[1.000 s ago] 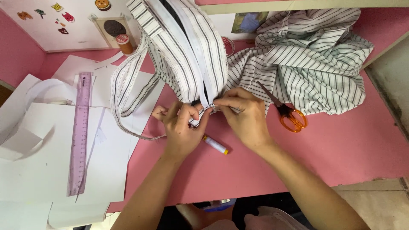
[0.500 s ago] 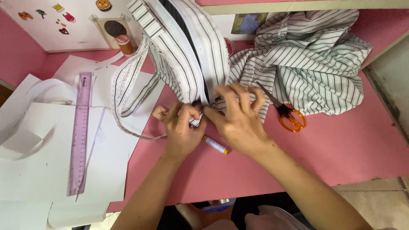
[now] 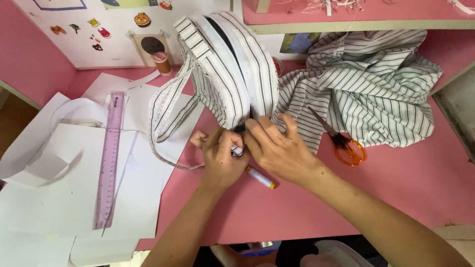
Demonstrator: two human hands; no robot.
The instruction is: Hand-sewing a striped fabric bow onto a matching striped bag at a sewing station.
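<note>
A white bag with black stripes (image 3: 232,69) stands on end on the pink table (image 3: 396,193), its dark zipper running down the middle. My left hand (image 3: 220,155) pinches the bag's lower end, fingers closed on the fabric near the zipper's end. My right hand (image 3: 277,148) presses against the same spot from the right, fingers curled over the striped cloth. A loose striped strap (image 3: 166,104) hangs from the bag to the left. Partly under my hands lies a white marker with a yellow tip (image 3: 261,178).
Orange-handled scissors (image 3: 346,146) lie on a heap of striped fabric (image 3: 376,84) at the right. A translucent purple ruler (image 3: 111,158) rests on white paper sheets (image 3: 59,198) at the left. A small jar (image 3: 161,63) stands by the back wall.
My right hand has shifted left and spread over the bag's lower end, closer to my left hand. The bag has stayed in place.
</note>
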